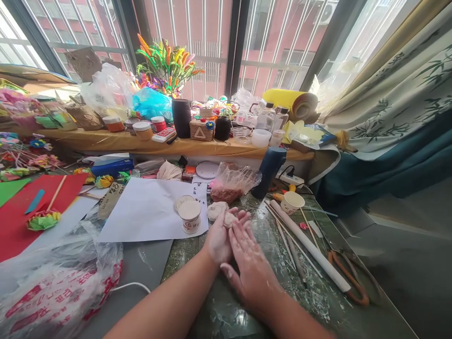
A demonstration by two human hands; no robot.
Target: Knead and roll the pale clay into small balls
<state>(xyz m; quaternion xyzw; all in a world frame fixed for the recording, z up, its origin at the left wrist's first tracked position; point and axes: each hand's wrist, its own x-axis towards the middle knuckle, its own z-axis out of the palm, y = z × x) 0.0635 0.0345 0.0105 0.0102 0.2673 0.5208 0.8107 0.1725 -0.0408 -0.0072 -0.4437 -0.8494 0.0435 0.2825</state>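
Note:
My left hand point(218, 240) is turned palm up, its fingertips showing past the right hand. A small off-white lump of clay point(230, 220) sits between the two palms. My right hand point(251, 256) lies across it with fingers held together, pressing on the clay. Both hands are smeared with white residue. Just behind them a larger piece of off-white clay point(216, 210) rests on the table. Left of the hands, a paper cup point(189, 217) filled with a pale material stands on a white sheet of paper point(141, 207).
At right lie a rolling pin point(314, 249), thin sticks and orange-handled scissors point(356, 287), near another paper cup point(293, 202). Behind are a bag of brown material point(229, 188) and a dark blue bottle point(269, 172). A plastic bag point(63, 282) covers the left front.

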